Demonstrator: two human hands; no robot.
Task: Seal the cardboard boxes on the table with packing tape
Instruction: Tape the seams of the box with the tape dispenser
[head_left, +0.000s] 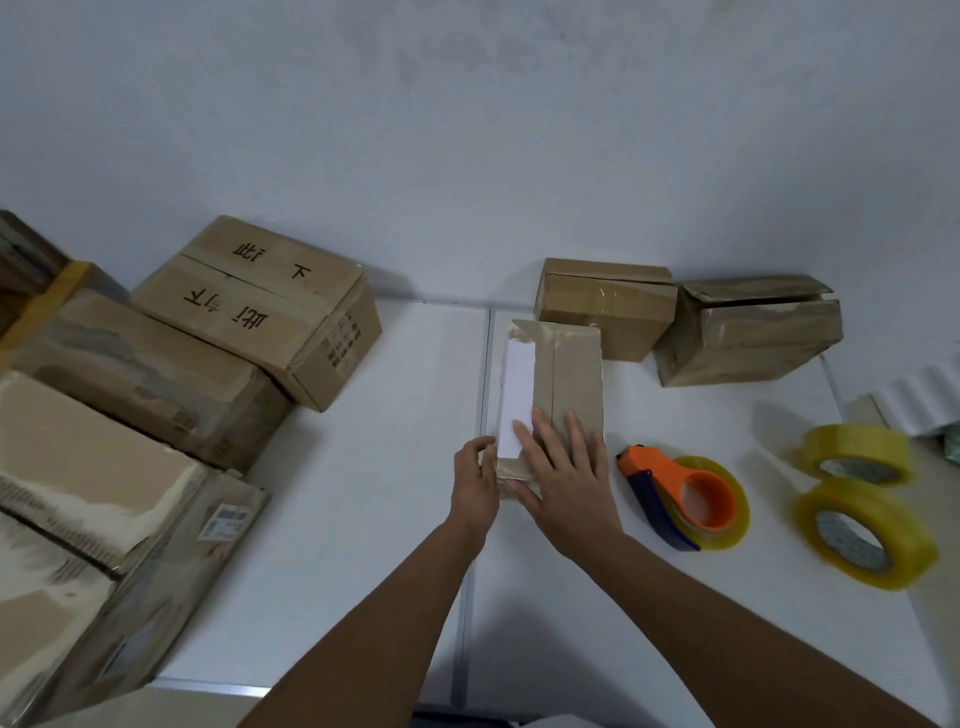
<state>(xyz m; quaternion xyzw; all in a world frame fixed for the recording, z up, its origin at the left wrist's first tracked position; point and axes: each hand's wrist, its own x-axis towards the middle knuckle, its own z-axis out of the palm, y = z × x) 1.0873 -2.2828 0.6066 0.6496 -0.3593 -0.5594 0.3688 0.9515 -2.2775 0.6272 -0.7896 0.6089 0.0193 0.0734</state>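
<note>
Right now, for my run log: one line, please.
left hand holds narrow box | right hand flat on top | tape dispenser idle

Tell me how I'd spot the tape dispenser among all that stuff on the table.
Start at the narrow box under both hands in the middle of the white table. Just right of the right hand lies the tape dispenser. Unlike the two bare yellow tape rolls farther right, it has an orange and dark blue frame around its roll.

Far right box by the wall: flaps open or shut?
Open. The far right box has its top flap lifted, with a dark gap showing beneath it.
</note>
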